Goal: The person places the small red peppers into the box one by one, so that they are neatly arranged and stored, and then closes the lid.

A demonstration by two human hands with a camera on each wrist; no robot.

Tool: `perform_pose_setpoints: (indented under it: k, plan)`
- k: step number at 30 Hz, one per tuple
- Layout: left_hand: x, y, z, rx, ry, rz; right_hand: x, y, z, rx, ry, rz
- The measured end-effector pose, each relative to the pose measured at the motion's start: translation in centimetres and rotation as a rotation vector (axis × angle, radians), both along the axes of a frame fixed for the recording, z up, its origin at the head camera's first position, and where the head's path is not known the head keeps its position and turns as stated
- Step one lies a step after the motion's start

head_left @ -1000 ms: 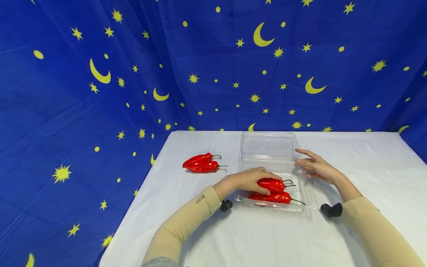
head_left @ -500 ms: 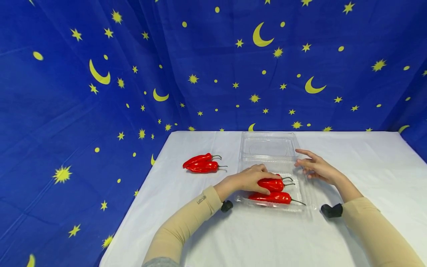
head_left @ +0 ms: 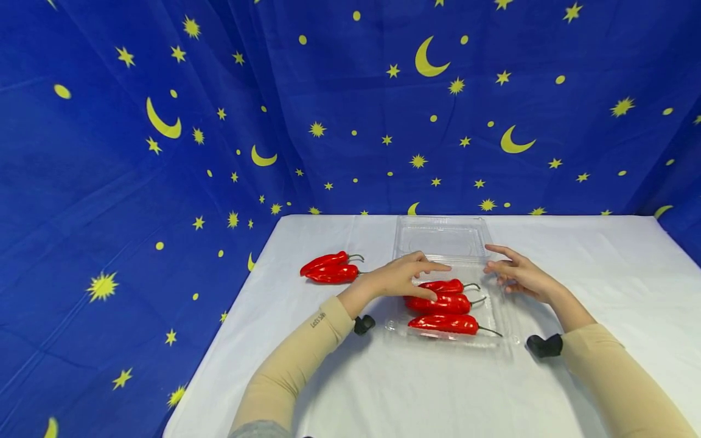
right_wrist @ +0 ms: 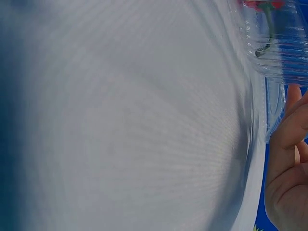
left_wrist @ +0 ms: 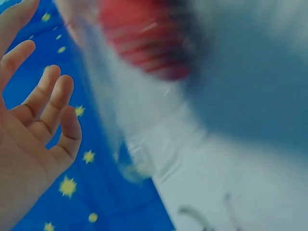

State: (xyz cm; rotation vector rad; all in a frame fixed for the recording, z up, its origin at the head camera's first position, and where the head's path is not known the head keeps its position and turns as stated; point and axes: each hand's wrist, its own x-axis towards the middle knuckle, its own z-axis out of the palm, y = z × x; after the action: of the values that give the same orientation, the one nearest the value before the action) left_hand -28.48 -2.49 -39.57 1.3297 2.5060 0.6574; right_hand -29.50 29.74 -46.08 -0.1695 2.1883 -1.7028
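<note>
Three red peppers lie side by side in the base of a clear plastic clamshell box [head_left: 484, 337]. They are a back pepper [head_left: 446, 286], a middle pepper [head_left: 446, 303] and a front pepper [head_left: 446, 324], stems pointing right. Over the box's left side hovers my left hand [head_left: 402, 277], fingers spread and holding nothing, its thumb overlapping the middle pepper in the head view. The left wrist view shows the palm and loosely bent fingers [left_wrist: 48, 103]. My right hand [head_left: 523, 277] is at the box's right edge, fingers relaxed, fingertips right at the plastic near the hinge.
Two more red peppers [head_left: 331, 274] lie together on the white tablecloth [head_left: 350, 377], left of the box. The box's open lid [head_left: 442, 237] lies flat toward the back. A blue curtain [head_left: 350, 91] with yellow stars and moons stands behind and to the left.
My left hand has let go of the peppers in the box, lifting up and back to the left. The middle and back peppers now show more fully. My right hand has stayed put.
</note>
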Motion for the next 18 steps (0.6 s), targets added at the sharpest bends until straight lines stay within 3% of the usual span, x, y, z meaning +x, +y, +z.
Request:
perform_pose_setpoints:
  k: [5,11,18]
  plan:
    - [-0.7,-2.1,2.4,0.090,0.001,0.075,0.0,-0.2,-0.1,-0.009,-0.004,0.005]
    - [-1.2,-5.3,5.4,0.148,0.088,0.168,0.1,-0.2,0.1,-0.011,0.003,0.009]
    - [-1.7,-9.1,6.8,0.186,0.080,0.284,0.1,-0.1,0.3,-0.004,0.000,0.017]
